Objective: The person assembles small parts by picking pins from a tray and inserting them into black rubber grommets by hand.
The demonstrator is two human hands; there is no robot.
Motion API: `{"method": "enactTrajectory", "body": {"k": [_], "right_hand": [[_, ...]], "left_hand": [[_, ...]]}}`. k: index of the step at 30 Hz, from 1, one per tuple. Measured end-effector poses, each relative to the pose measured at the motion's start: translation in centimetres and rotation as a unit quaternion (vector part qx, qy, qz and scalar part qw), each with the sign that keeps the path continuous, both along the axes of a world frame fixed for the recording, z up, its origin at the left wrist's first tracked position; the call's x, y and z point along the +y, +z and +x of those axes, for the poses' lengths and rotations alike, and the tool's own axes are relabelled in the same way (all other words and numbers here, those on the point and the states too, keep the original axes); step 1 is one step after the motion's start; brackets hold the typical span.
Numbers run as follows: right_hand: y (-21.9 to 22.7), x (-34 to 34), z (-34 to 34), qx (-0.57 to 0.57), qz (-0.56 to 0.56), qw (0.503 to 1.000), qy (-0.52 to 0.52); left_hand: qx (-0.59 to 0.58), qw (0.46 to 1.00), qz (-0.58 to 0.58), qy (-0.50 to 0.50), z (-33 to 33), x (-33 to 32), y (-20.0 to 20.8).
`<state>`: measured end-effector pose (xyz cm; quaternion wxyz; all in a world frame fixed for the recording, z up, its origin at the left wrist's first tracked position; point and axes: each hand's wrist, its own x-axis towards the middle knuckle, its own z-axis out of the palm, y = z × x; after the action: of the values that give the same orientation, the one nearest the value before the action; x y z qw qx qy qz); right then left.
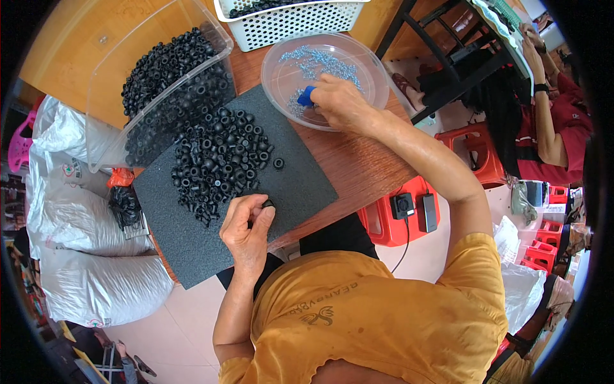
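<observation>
My left hand is closed in a pinch on a small round black plastic part, just above the near edge of a dark grey mat. Beyond it a heap of similar black parts lies on the mat, with one loose piece to its right. My right hand reaches over a round clear plastic tray with many tiny light-blue pieces in it. Its fingers are drawn together; something bright blue shows at the fingertips, held or worn, I cannot say which.
A clear bin of black parts stands tilted at the far left. Behind the tray is a white perforated basket. White sacks line the left side. A red stool bears black adapters. A co-worker's arm shows at the right.
</observation>
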<state>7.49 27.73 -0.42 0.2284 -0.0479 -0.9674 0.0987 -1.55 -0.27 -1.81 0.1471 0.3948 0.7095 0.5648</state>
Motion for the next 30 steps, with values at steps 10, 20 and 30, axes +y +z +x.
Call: {"method": "enactTrajectory", "body": {"k": [10,20,30], "right_hand": [[0.0,0.1,-0.4,-0.066,-0.011,0.998,-0.009],[3.1,-4.6,0.3,0.028,-0.26,0.962,-0.081],[1.1,-15.4,0.6,0.185,-0.631,0.753,-0.013]], "left_hand": [[-0.027,1.0,-0.015,0.0,0.2,0.0,0.3],[-0.339,0.939,0.053,0.022,-0.4,0.0,0.7],[-0.554,0.817,0.157,-0.021,0.1,0.1,1.5]]}}
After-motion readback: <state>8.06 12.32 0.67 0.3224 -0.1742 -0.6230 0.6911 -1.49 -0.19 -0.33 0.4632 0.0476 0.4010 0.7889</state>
